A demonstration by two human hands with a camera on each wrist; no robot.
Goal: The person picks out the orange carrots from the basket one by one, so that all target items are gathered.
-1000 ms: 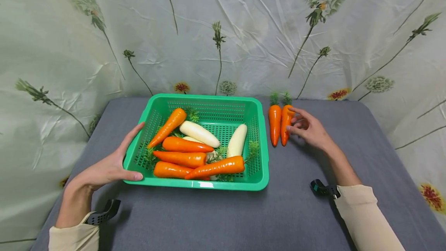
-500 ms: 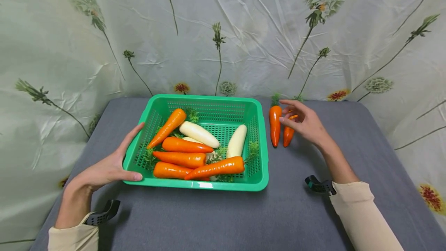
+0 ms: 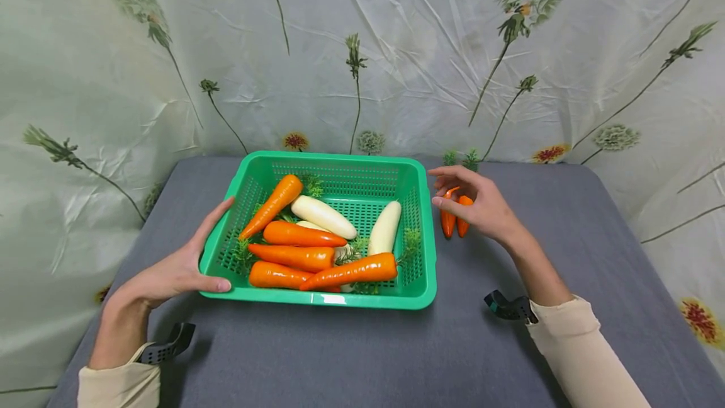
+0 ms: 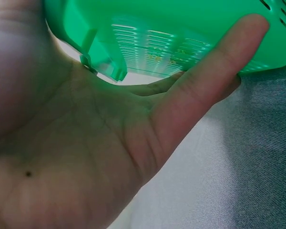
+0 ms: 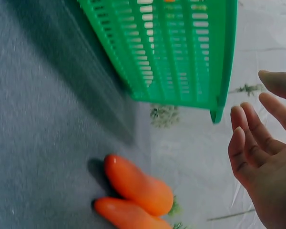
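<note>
Left hand (image 3: 178, 272) clamped the rectangular green plastic basket (image 3: 368, 298), presumably for stability; right hand (image 3: 486, 203) hovered, fingers apart.

The left arm (image 3: 121, 339) rises from the lower left, its wrist (image 3: 129, 304) bent inward. The left grip (image 3: 178, 269) is spread, thumb well apart from the long, nearly straight fingers. The right arm (image 3: 583, 351) slants in from the lower right, its wrist (image 3: 521, 250) fairly straight. The right grip (image 3: 481, 206) points leftward, fingers loosely curved, thumb below them with a gap between.
</note>
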